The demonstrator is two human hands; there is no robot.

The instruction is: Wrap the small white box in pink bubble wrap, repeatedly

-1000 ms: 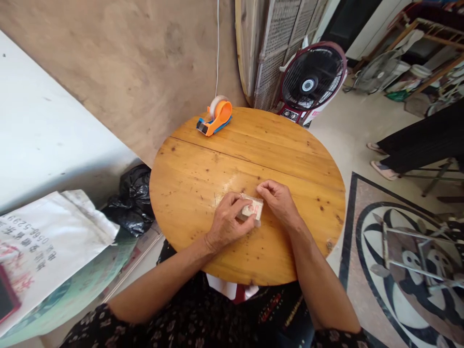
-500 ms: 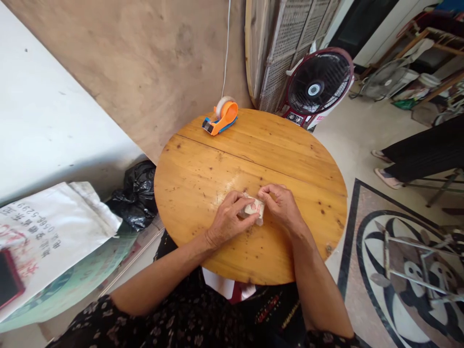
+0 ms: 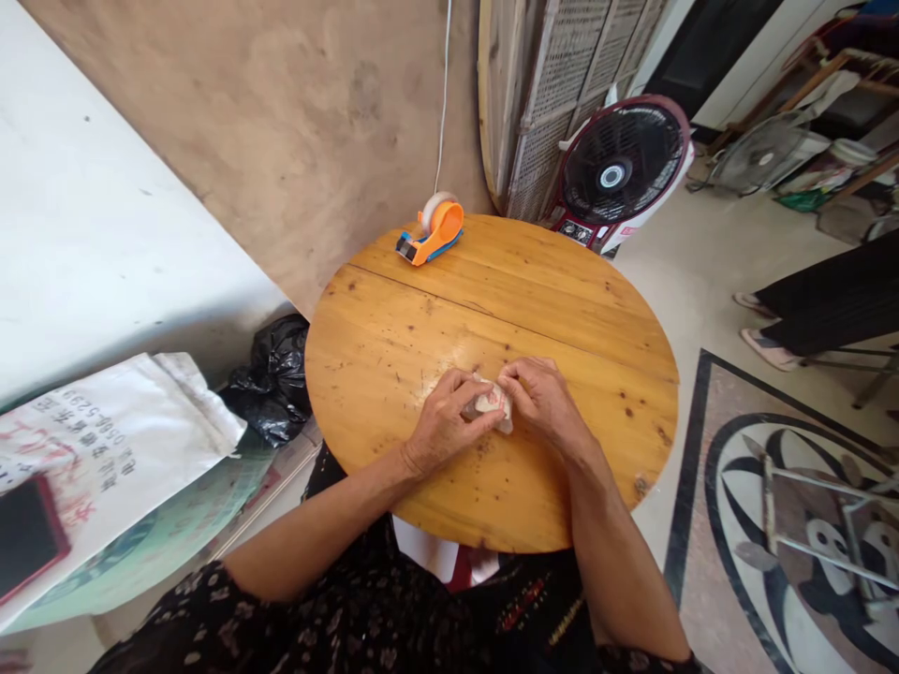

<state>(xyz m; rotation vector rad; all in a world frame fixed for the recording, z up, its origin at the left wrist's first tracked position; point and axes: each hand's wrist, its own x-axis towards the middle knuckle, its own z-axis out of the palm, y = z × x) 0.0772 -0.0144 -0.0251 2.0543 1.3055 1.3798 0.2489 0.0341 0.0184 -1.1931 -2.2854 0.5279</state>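
A small whitish packet with red print lies low over the round wooden table, its surface partly hidden by fingers. My left hand grips it from the left, thumb along the near side and fingers along the far side. At the packet's upper right corner, the thumb and fingertips of my right hand are pinched together on its edge. What exactly lies between those fingertips is too small to make out. An orange and blue tape dispenser with a roll of tape stands near the table's far edge.
Behind the table's right side stands a fan. On the left are a black plastic bag, a white printed sack and a phone. A person's dark-trousered legs and a metal frame are at right.
My right hand's pinched fingertips have come slightly left and in against the packet's corner. The left hand keeps its grip. The whole view has shifted slightly.
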